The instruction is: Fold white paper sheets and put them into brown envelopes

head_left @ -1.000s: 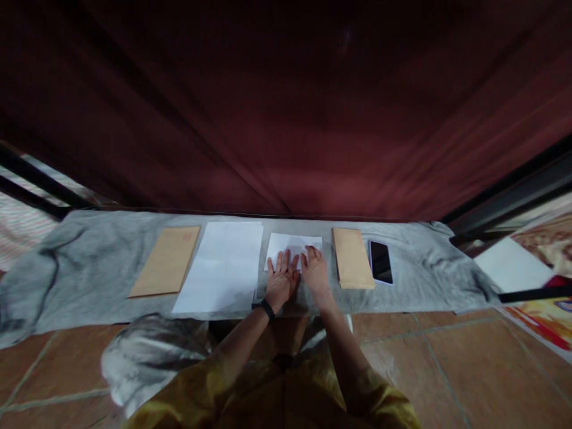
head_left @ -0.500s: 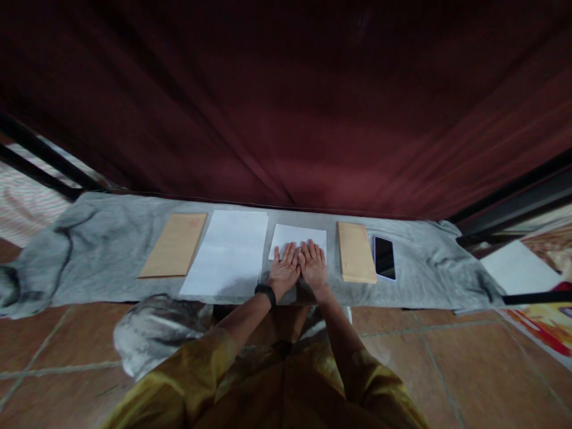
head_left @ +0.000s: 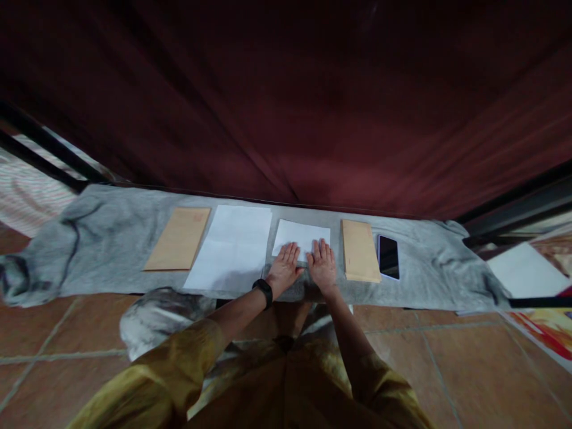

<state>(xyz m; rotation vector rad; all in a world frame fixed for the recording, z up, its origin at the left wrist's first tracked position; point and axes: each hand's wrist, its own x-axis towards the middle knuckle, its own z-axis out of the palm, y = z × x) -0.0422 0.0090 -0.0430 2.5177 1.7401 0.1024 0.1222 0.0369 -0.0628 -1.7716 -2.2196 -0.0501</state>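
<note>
A small white sheet of paper (head_left: 301, 232), seemingly folded, lies straight in front of me on a grey cloth. My left hand (head_left: 285, 269) rests flat with its fingers on the paper's lower left part. On the lower right part lie the fingertips of my right hand (head_left: 322, 265), palm down and fingers stretched. A gap shows between the two hands, and neither grips anything. Left of the paper are larger white sheets (head_left: 235, 244), close to my left hand. To the right, nearest my right hand, is a stack of brown envelopes (head_left: 361, 250).
Another brown envelope pile (head_left: 177, 239) lies at the left. A phone (head_left: 388, 257) with a dark screen sits right of the envelopes. The grey cloth (head_left: 429, 262) covers a narrow bench. Behind it hangs a dark red curtain (head_left: 286, 131). Tiled floor (head_left: 469, 357) shows below.
My hands have moved apart, from side by side at the paper's middle towards its left and right lower parts. The view has shifted slightly.
</note>
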